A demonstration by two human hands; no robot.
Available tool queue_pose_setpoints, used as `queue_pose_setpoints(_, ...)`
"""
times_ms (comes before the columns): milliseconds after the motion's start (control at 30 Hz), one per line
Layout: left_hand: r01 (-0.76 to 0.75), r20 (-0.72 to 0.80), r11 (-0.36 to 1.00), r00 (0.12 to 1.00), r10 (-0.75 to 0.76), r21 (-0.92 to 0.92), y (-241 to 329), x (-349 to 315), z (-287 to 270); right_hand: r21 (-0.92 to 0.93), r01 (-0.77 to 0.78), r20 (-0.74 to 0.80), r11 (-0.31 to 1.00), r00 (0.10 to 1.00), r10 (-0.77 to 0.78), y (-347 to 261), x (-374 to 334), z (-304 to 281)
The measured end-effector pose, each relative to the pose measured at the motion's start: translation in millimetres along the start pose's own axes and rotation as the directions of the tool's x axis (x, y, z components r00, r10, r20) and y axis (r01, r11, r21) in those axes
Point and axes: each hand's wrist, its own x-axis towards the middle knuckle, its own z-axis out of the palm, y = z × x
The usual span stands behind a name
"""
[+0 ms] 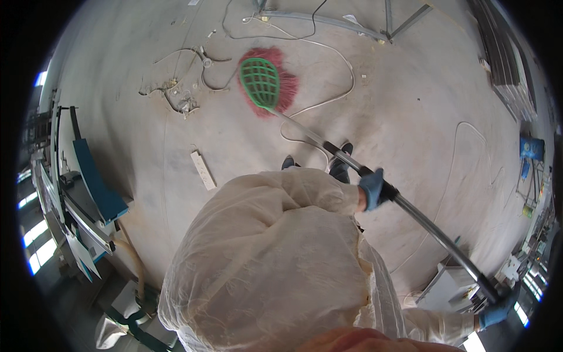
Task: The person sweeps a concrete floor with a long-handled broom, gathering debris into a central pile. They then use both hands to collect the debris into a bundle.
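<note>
A broom with a green lattice head (260,83) and a pink-red fringe of bristles (287,88) lies against the floor ahead of my feet. Its metal pole (431,226) slants down to the lower right. Around the black grip partway along the pole, my left hand (372,189) is closed, in a blue glove. My right hand (499,310), also blue-gloved, is closed round the pole's upper end near the right rim. Loose pale sleeves cover both arms.
Curled strips and small debris (183,104) lie left of the broom. A white cable (350,73) loops around it. A pale slat (203,170) rests to the left, beyond it a blue panel (99,182). A metal frame (328,20) stands ahead; stacked boards (504,64) lean far right.
</note>
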Motion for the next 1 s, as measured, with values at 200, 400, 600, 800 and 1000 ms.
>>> queue_pose_setpoints(200,-0.04,0.166,0.988,0.984,0.065,-0.148,78.3,-61.5,-104.1,0.064,-0.45,0.184,0.891,0.883,0.432,-89.4,-54.2,38.8)
queue_pose_setpoints(400,-0.298,-0.202,0.919,0.947,0.25,-0.258,157.4,-21.9,-162.6,0.296,-0.572,0.1,0.765,0.815,0.571,-30.1,-88.2,7.1)
queue_pose_setpoints(600,-0.312,-0.168,0.851,0.95,0.265,-0.423,58.6,32.3,-122.8,0.452,-0.291,-0.132,0.843,0.913,0.386,65.8,-119.6,-64.5)
queue_pose_setpoints(800,-0.075,0.026,0.956,0.996,0.086,-0.282,-61.6,60.4,-51.4,0.265,-0.332,-0.321,0.905,0.855,0.407,103.0,-146.9,-146.9)
queue_pose_setpoints(1000,0.134,-0.032,0.989,0.99,-0.136,-0.059,-182.1,112.3,0.8,0.735,-0.146,-0.419,0.662,0.67,0.613,108.4,-172.7,-150.8)
